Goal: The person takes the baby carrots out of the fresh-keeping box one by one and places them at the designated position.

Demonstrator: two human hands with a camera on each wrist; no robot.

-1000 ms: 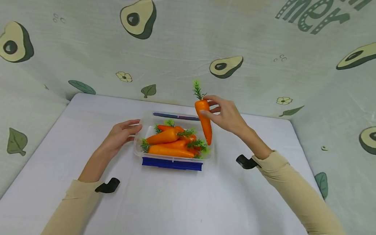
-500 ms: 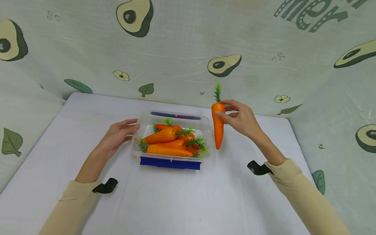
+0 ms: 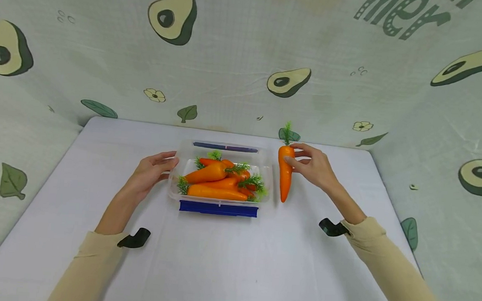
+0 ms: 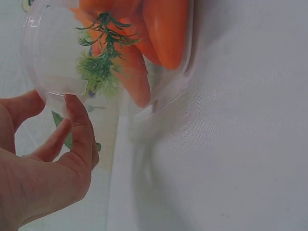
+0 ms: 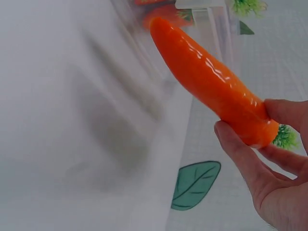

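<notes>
A clear plastic food container [image 3: 267, 164] with blue clip flaps stands on the white table, holding several orange carrots [image 3: 217, 193] with green leafy tops. At its left end, my left hand [image 3: 149, 174] pinches the rim between thumb and fingers, as the left wrist view shows [image 4: 57, 159]. To the right of the container my right hand [image 3: 313, 167] grips one more carrot [image 3: 284, 174] by its thick top end. That carrot hangs tip down with its leaves upward; in the right wrist view the carrot [image 5: 211, 79] is apart from its shadow on the table.
The white-covered table [image 3: 233, 266] stretches in front of the container and to both sides. Behind it rises a pale cloth backdrop [image 3: 231, 52] printed with avocados and leaves. The container's near blue flap [image 3: 218, 208] is folded outward.
My right hand has carried its carrot from over the container's right side out to the right, then lower. The left hand has stayed at the container's left rim.
</notes>
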